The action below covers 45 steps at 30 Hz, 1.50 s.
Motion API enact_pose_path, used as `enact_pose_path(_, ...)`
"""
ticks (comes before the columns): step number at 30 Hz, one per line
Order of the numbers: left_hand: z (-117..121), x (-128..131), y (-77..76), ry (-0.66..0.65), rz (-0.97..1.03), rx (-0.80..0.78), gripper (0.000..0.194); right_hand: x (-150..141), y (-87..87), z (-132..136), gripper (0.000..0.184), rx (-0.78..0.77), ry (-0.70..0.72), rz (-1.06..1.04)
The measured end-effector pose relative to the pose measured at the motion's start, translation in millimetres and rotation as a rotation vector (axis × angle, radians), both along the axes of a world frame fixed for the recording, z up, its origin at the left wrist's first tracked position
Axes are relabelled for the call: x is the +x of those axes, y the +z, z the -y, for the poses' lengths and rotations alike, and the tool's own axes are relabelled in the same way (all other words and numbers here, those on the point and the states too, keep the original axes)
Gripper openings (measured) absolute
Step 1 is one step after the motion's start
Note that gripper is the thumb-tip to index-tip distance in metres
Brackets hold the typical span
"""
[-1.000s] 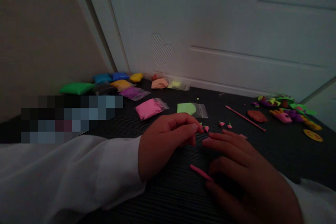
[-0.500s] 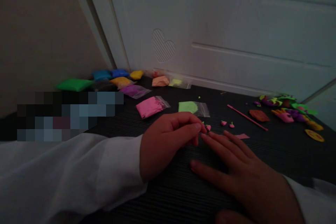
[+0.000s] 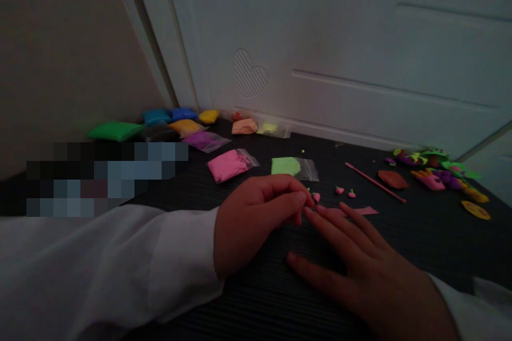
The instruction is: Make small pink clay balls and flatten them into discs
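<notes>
My right hand (image 3: 372,272) lies flat over the dark table with its fingers spread; what is beneath the palm is hidden. Beside it, my left hand (image 3: 258,218) is curled closed, thumb pressed to the index finger, and I cannot make out whether anything is in it. The fingertips of the two hands nearly meet. Just beyond them sit small pink clay pieces with green tips (image 3: 339,191). A flat pink strip (image 3: 366,211) shows partly behind my right fingers.
A pink stick tool (image 3: 376,182) lies beside a reddish-brown lump (image 3: 393,179). Colourful clay figures (image 3: 430,180) and a yellow disc (image 3: 476,210) are at right. Bags of pink (image 3: 228,165) and light green clay (image 3: 285,166) lie ahead, with several more bags behind at left. A white panel (image 3: 320,37) stands behind.
My right hand has flattened and spread out from a bent pose. A pink clay roll seen by its thumb a second ago is now out of sight. My left hand is nearly still.
</notes>
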<state>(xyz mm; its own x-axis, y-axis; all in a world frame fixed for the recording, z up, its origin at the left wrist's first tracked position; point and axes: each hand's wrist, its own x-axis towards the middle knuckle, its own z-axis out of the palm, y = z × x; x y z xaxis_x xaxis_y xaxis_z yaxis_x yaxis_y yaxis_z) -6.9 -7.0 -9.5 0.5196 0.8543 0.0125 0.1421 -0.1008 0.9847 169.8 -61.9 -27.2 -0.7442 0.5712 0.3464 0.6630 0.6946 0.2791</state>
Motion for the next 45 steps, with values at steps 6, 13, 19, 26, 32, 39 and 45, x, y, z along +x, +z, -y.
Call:
enact_pose_path(6, 2, 0, 0.6, 0.022, 0.005, -0.009, 0.016, -1, 0.1, 1, 0.055, -0.028, -0.038, 0.003)
enact_pose_path(13, 2, 0, 0.5, 0.037, 0.029, -0.003, 0.016, -2, 1.6, 0, 0.030, 0.081, 0.074, 0.020)
enact_pose_path(19, 2, 0, -1.3, 0.034, 0.034, -0.013, 0.016, 2, -2.7, 3, 0.039, 0.060, 0.036, 0.067)
enact_pose_path(26, 2, 1, 0.2, 0.046, 0.043, -0.004, 0.016, 3, -3.3, 0, 0.063, -0.029, -0.039, 0.005)
enact_pose_path(32, 2, 1, -0.4, 0.029, 0.074, -0.009, 0.015, -1, -0.9, -1, 0.037, 0.081, 0.055, 0.064)
enact_pose_path(39, 2, 1, 0.0, 0.020, 0.073, -0.017, 0.015, 2, -4.1, 1, 0.050, 0.011, 0.024, 0.050)
enact_pose_path(45, 3, 0, 0.7, 0.025, 0.051, 0.004, 0.016, 2, -7.8, 11, 0.043, 0.105, 0.189, 0.155)
